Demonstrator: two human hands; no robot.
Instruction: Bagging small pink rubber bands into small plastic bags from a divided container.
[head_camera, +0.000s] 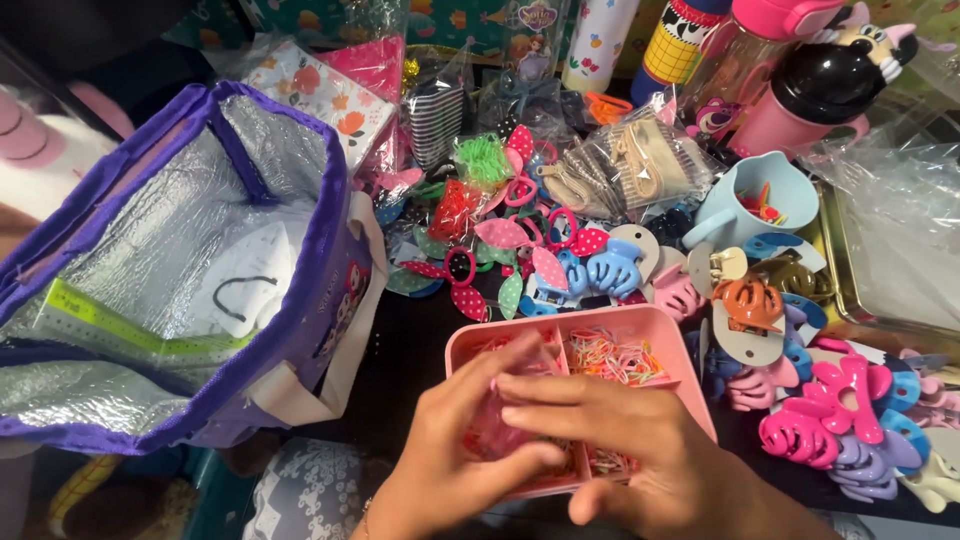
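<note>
both hands work in the pink box at the front of the desk: the left hand pinches a small clear packet of bands, the right hand lies fingers spread over it. one compartment already holds loose bands; hair clips lie unsorted beside it, and the purple bag stands open.

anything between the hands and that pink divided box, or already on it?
Nothing visible in the way. Both hands are already on the pink compartment box: the left hand and right hand lie over its near compartments, fingers over the small elastic bands. The hair claw clips lie beside the box, to its right.
</note>
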